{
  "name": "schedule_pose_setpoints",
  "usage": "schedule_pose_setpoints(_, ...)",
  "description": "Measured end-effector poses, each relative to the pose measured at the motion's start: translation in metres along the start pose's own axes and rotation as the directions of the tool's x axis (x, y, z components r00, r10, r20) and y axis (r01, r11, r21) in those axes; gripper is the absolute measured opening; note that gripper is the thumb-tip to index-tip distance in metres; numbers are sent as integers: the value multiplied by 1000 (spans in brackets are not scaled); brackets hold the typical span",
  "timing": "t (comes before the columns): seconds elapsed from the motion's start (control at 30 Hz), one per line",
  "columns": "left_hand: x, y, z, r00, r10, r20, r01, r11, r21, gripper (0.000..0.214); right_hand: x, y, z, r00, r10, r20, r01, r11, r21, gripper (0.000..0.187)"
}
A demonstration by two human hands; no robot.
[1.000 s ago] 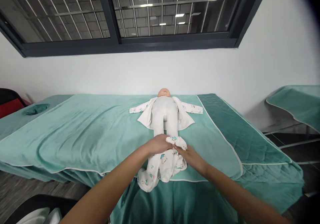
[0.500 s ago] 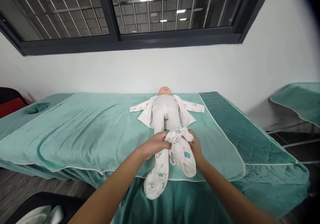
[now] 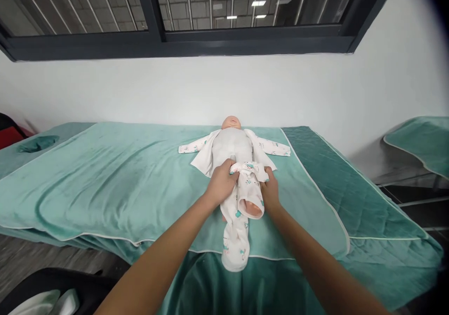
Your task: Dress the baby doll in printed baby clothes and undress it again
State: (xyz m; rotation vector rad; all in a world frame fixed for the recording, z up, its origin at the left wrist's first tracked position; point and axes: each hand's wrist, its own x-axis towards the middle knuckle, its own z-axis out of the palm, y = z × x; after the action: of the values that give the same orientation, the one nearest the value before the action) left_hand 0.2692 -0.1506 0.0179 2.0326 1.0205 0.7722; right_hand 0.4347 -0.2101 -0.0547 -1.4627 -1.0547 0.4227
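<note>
A baby doll (image 3: 231, 142) lies on its back on a teal towel (image 3: 133, 188), head towards the wall. An open white printed top (image 3: 270, 146) is spread under it, sleeves out to both sides. My left hand (image 3: 221, 184) and my right hand (image 3: 269, 189) both grip the waistband of small white printed trousers (image 3: 238, 230), bunched up at the doll's thighs. One doll foot (image 3: 253, 208) shows through the right trouser leg. The other trouser leg hangs limp over the bed's front edge.
The towel covers a long bed with a darker quilted teal cover (image 3: 326, 174) against a white wall. A second covered bed (image 3: 421, 142) stands at the right. A rolled teal cloth (image 3: 35, 142) lies far left. White shoes (image 3: 45, 303) sit on the floor at bottom left.
Both hands have drawn the trousers up the doll's legs, from the feet to the thighs. A doll foot now shows in the right trouser leg.
</note>
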Motion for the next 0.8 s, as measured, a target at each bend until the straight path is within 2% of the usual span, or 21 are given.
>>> schedule_pose_setpoints(0.23,16,-10,1,988,136,-74,-124,980,156,23,27,8,12,997,-56,-55,49,991,-125,15)
schedule_pose_setpoints(0.37,29,-18,8,977,160,-142,-126,967,222,20,40,13,19,991,-74,-107,56,985,-161,16)
schedule_pose_setpoints(0.47,39,-19,13,969,168,-179,-133,972,191,16,47,16,21,986,-62,-158,35,985,-169,14)
schedule_pose_setpoints(0.57,44,-17,11,978,144,-148,-140,989,38,12,51,17,21,983,-54,-173,27,988,-153,11)
schedule_pose_setpoints(0.67,41,-19,0,997,72,21,-64,963,-262,15,50,17,21,985,-78,-156,66,994,-83,12)
schedule_pose_setpoints(0.73,36,-25,-8,993,25,114,32,882,-471,24,49,17,21,982,-109,-153,105,994,-30,13)
schedule_pose_setpoints(0.8,29,-33,-13,988,-12,155,109,763,-637,29,46,16,21,976,-150,-157,151,989,-4,14)
